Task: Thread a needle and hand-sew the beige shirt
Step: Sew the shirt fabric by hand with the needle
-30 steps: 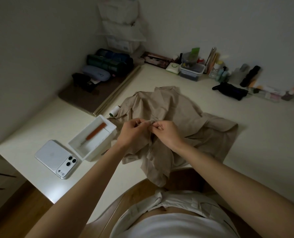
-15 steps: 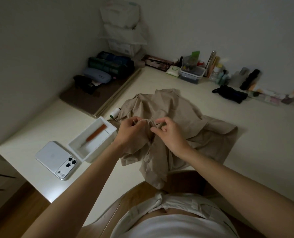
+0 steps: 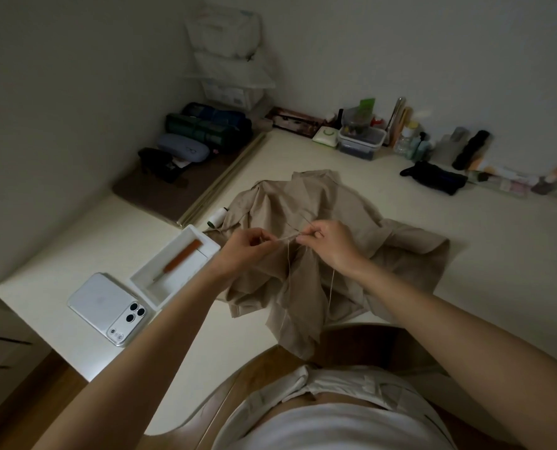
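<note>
Thread (image 3: pixel 285 239) seemingly spans left hand (image 3: pixel 244 251) and right hand (image 3: pixel 332 245) grips.

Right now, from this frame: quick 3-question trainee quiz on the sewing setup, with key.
1. True or false: the left hand and the right hand both pinch the thread.
2. What lies in the white box? A scissors; B orange-handled tool; C phone.
3. Fill in: the spool lies beside the beige ____.
Key: 1 true; 2 B; 3 shirt.
</note>
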Tool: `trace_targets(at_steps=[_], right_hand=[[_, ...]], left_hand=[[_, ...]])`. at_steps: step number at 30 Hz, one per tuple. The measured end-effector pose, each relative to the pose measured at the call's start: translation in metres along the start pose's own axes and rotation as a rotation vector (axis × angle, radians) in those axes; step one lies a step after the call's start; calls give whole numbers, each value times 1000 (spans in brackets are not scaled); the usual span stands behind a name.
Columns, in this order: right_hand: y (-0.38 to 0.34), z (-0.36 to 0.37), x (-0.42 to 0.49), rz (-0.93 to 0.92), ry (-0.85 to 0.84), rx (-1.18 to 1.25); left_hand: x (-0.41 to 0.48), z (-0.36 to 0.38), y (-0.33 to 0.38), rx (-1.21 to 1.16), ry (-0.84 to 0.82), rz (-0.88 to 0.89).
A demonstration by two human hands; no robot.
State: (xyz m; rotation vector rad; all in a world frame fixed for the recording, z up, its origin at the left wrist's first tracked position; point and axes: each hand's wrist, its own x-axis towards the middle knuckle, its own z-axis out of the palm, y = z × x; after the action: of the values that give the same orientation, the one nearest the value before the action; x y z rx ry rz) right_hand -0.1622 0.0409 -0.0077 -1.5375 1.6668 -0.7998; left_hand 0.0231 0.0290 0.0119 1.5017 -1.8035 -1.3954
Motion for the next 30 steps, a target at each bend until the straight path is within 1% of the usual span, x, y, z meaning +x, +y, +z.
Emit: trace_targets(at_steps=[4, 7, 11, 16, 21, 26, 30], right_hand=[[1, 0, 0, 1, -39, 4], [3, -1, 0, 17, -51, 6], [0, -2, -2, 39, -151, -2], [-10, -1, -13, 9, -78, -37], [-6, 7, -24, -84, -88, -75], [-4, 12, -26, -43, -147, -117], [-4, 15, -23, -25, -143, -96]], left_hand=[[1, 1, 0, 26, -8, -42], [2, 0, -1, 34, 25, -51], [3, 1, -3, 35, 83, -31], [2, 1, -4, 27, 104, -28], [1, 1, -2, -4, 101, -2], [1, 1, -2, 0, 106, 18], [3, 0, -4, 11, 99, 37]])
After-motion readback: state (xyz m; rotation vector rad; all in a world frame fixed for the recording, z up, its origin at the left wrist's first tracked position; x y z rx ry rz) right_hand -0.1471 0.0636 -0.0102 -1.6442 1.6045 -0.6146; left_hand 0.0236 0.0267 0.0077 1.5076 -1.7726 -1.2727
